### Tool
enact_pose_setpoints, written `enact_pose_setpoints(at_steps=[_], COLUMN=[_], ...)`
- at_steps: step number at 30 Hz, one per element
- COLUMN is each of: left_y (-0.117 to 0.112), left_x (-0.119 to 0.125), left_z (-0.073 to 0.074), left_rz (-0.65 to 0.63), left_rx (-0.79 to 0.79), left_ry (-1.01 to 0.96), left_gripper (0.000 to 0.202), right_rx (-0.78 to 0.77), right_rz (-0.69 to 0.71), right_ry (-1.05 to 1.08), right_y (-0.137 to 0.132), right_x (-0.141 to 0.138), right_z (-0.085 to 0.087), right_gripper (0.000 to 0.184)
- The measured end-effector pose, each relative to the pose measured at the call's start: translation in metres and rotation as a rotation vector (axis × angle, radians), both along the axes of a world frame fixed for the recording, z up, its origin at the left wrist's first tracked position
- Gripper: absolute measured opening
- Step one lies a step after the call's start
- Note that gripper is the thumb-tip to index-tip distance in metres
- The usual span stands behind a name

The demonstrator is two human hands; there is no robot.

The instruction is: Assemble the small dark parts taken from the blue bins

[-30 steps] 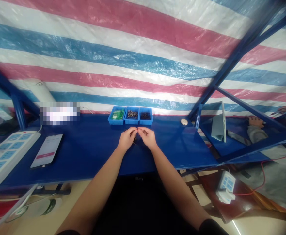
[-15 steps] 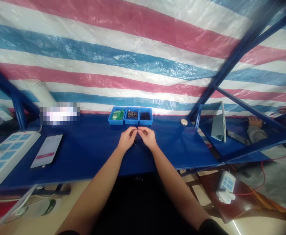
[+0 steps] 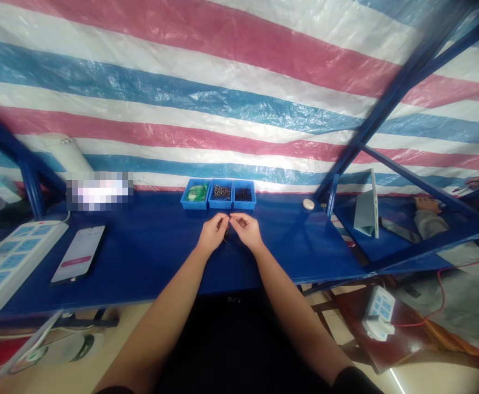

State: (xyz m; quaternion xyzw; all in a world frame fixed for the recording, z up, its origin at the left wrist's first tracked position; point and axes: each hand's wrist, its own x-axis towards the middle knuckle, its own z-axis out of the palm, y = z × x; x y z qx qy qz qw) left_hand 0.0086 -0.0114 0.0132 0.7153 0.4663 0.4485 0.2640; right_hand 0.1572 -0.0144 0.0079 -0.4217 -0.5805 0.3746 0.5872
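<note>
Red, white and blue striped sheeting (image 3: 231, 82) backs a blue worktop (image 3: 141, 257); above the worktop's middle, left hand (image 3: 212, 232) and right hand (image 3: 247, 231), fingers curled, tips brought together in a close pinch; item at the tips, too small to tell; small dark pieces (image 3: 226, 236), partly hidden, gripped beneath the left hand's fingers; any further contents of the right hand cannot be told; just beyond, by the far edge, three blue bins in a row: left bin (image 3: 194, 206), with green packet (image 3: 197, 192); middle bin (image 3: 220, 205), with brassy parts (image 3: 222, 192); right bin (image 3: 244, 206), with black parts (image 3: 243, 195); near the far right corner, one round whitish object (image 3: 308, 204); toward the left end, one phone (image 3: 79, 253), screen lit; at the left end, one white power strip (image 3: 22, 257); past the right end, one propped tablet (image 3: 366, 213) and a co-worker's hand (image 3: 427, 204).
</note>
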Motion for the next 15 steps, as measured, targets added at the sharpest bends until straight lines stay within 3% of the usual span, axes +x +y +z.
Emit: enact_pose_setpoints(at_steps=[15], left_y=[0.0019], left_x=[-0.0008], left_z=[-0.0022], left_rz=[0.001], left_rx=[0.0], left_ry=[0.016], left_gripper=[0.028], right_rx=[-0.03], right_rz=[-0.033], right_ry=[-0.03], right_y=[-0.002], right_x=[-0.0005], right_z=[0.004], right_gripper=[0.031])
